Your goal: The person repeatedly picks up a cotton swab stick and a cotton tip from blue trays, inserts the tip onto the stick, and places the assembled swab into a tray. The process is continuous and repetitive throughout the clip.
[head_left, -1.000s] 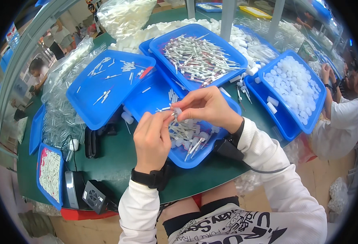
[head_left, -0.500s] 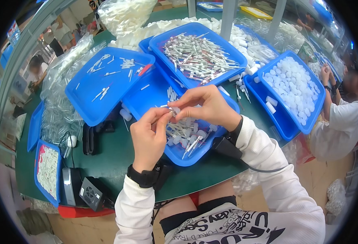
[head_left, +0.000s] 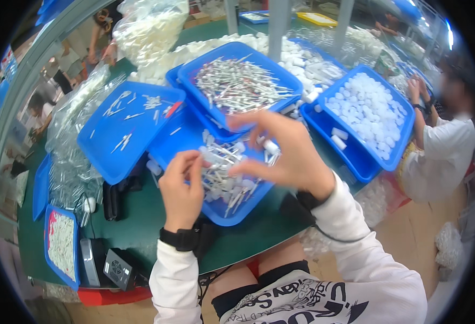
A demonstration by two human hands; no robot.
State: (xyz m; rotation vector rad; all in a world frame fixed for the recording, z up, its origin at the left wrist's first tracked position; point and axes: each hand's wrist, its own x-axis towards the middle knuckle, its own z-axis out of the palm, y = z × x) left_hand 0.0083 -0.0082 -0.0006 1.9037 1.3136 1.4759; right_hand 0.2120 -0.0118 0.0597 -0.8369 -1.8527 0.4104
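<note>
My left hand (head_left: 182, 186) is held over the left edge of the near tray (head_left: 224, 217), thumb and fingertips drawn together; I cannot tell whether a piece is pinched between them. My right hand (head_left: 283, 156), blurred, is above the tray's right side with thumb and fingers spread wide; I cannot confirm anything in its grasp. Slender white pieces (head_left: 214, 178) and translucent caps (head_left: 245, 186) lie loose and mixed inside the near tray.

Risk, in my judgement: a low sweep of the spread hand could scatter pieces over the near tray's rim. The bulky black strap (head_left: 308, 201) on my right wrist could snag that rim.

Obstructions: the sparse tray (head_left: 99, 151) overlaps the near tray's far left part; a knock could tip it. The heaped tray (head_left: 288, 89) hampers reach past the near tray's far side. Right of the near tray, the cap tray (head_left: 405, 143) sits stacked on another blue tray (head_left: 356, 164). Well left of it, on the green table (head_left: 151, 216), stands a black fan-grilled box (head_left: 119, 268).
</note>
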